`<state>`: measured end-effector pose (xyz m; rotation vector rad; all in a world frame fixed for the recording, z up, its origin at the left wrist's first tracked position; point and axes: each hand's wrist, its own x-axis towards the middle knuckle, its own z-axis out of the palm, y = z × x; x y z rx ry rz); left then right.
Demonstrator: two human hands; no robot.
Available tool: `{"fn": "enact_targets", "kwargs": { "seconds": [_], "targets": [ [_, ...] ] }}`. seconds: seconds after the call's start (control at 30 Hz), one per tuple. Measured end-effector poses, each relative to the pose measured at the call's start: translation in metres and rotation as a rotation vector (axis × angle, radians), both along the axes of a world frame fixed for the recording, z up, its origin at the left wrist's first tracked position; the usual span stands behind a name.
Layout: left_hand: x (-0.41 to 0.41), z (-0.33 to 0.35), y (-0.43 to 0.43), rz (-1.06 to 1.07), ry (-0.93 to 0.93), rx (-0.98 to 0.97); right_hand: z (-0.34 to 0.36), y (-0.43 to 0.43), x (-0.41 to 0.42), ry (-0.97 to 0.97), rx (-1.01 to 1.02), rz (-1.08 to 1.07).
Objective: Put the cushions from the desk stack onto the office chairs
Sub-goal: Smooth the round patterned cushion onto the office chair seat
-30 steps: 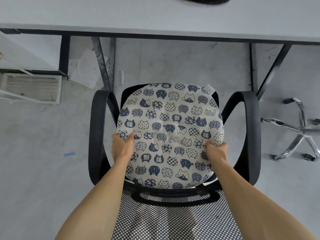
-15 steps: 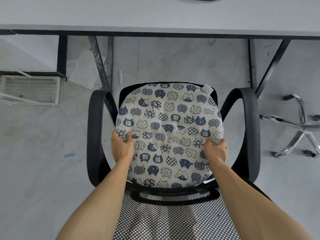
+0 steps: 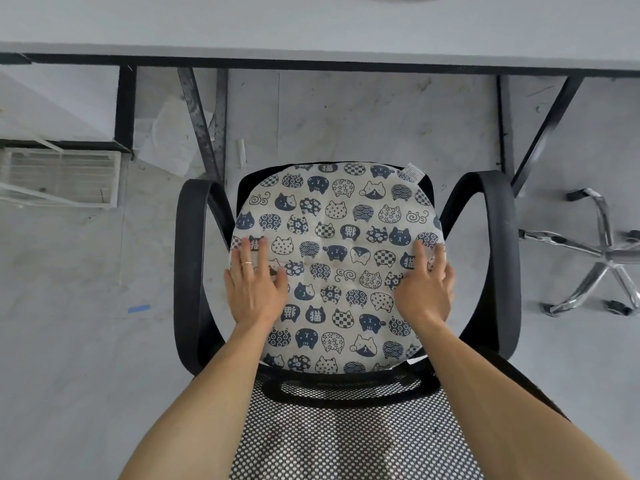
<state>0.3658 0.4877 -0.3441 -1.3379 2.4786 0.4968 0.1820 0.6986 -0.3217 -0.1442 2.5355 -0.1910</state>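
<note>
Head view. Black plastic armrest (image 3: 183, 271) at seat's 9 o'clock. Left hand (image 3: 254, 289) flat, fingers straight, pressing round cream cushion with navy cat print (image 3: 337, 237), which lies on seat of black mesh-backed office chair (image 3: 346, 427). Right hand (image 3: 424, 289) flat too, fingers extended, at cushion's 3 o'clock. Risk: uneven push slides cushion off front edge toward grey desk (image 3: 311, 26) at 12 o'clock.
</note>
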Motion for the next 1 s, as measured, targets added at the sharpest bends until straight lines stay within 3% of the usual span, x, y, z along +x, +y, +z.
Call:
{"fn": "enact_targets", "kwargs": {
  "seconds": [0.2, 0.47, 0.83, 1.0],
  "targets": [
    [0.001, -0.008, -0.028, -0.043, -0.167, 0.299, -0.001, 0.005, -0.018, -0.256, 0.116, 0.142],
    [-0.029, 0.067, -0.009, -0.187, -0.399, 0.276, 0.088, 0.0, -0.024, -0.305, 0.089, 0.3],
    [-0.069, 0.279, 0.09, -0.355, -0.004, 0.301, 0.318, 0.072, -0.005, 0.003, -0.155, 0.374],
    [-0.11, 0.367, 0.146, -0.428, 0.156, 0.151, 0.385, 0.134, -0.031, 0.268, -0.302, 0.479]
  ]
}}
